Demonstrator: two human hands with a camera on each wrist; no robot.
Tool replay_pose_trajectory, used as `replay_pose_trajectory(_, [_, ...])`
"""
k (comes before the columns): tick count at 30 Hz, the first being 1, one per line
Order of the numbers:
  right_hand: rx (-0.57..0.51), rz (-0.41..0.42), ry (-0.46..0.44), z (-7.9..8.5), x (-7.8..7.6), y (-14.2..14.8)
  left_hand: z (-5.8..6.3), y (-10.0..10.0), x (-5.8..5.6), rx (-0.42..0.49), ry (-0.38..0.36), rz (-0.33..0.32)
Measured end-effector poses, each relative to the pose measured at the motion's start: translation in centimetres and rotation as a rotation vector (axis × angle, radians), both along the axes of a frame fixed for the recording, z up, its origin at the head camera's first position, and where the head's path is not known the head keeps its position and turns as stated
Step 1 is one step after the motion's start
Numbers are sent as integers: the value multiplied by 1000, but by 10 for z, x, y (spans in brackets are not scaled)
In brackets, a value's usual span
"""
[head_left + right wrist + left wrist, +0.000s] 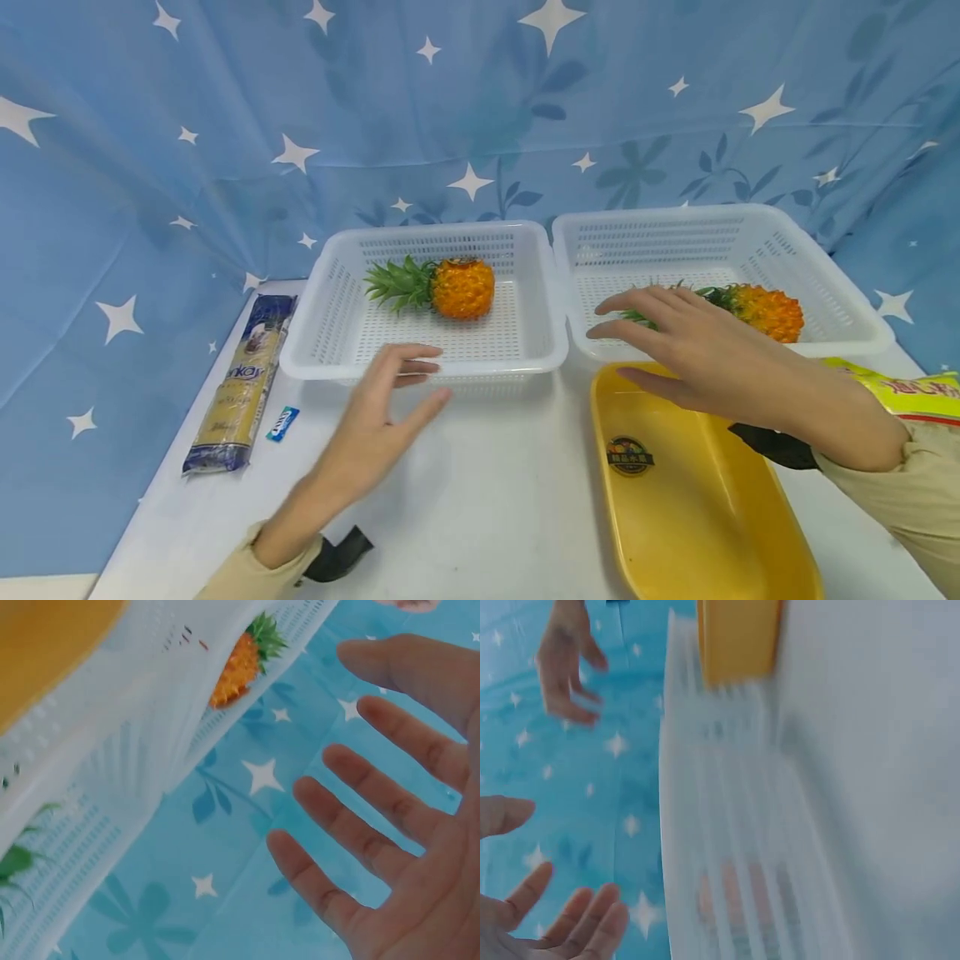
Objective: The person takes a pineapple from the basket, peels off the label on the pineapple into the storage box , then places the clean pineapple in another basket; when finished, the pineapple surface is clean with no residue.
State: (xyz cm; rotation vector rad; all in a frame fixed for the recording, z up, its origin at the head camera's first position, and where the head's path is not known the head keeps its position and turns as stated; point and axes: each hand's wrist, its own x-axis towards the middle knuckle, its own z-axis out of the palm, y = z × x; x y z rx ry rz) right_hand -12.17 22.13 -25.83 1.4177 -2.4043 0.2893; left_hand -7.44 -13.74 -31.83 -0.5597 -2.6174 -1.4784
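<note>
In the head view my left hand (375, 433) hovers in front of the left white basket (442, 368), fingers parted and holding nothing. Inside that basket lies a toy-like pineapple (463, 289), its green leaves pointing left. My right hand (697, 358) is raised above the yellow tray (693, 517) and the front rim of the right white basket (645, 218); its fingers are spread, with nothing in them. A second pineapple (768, 312) lies in the right basket, its leaves partly hidden behind my right hand. The right wrist view shows the right hand's fingers (367, 817) apart from everything.
At the left edge of the white table lies a long pasta packet (242, 383), with a small blue wrapped item (282, 423) beside it. A yellow-green packet (915, 392) sits at the right, partly behind my forearm. A blue starred curtain (420, 108) hangs behind the baskets.
</note>
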Motion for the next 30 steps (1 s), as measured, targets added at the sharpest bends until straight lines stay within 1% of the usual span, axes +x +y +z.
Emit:
replay_pose_trajectory(3, [-21,-5,-48,-1,-7,-7,-2,-38,-7,-78,235,121])
replay_pose_trajectory(5, [-38,-6,-82,-1,-13,-13,-7,-57,-14,-131,368,218])
replay_pose_trajectory(6, [-53,-3,-98,-1,-17,-17,-10,-65,-18,-161,420,269])
replay_pose_trajectory(7, [-68,-1,-115,-1,-21,-21,-14,-72,-22,-187,456,318])
replay_pose_trajectory(8, [-82,2,-136,0,-26,-26,-18,-77,-25,-201,475,363])
replay_pose_trajectory(9, [-92,2,-152,0,-31,-31,-22,-81,-28,-205,476,402])
replay_pose_trajectory(10, [-104,1,-179,1,-36,-37,-26,-85,-30,-205,457,436])
replay_pose_trajectory(12, [-128,-5,-244,2,-47,-48,-34,-89,-34,-189,379,482])
replay_pose_trajectory(14, [-141,-39,-319,3,-59,-58,-38,-91,-36,-152,274,506])
replay_pose_trajectory(16, [-158,-77,-389,4,-71,-69,-41,-93,-38,-129,184,522])
replay_pose_trajectory(20, [-188,-141,-520,3,-98,-87,-40,-95,-40,-85,44,527])
replay_pose_trajectory(25, [-273,-194,-732,-1,-133,-102,-38,-97,-42,9,-138,515])
replay_pose_trajectory(28, [-319,-229,-838,-5,-148,-110,-39,-98,-42,84,-205,496])
replay_pose_trajectory(30, [-328,-248,-881,-10,-154,-116,-40,-100,-42,121,-226,487])
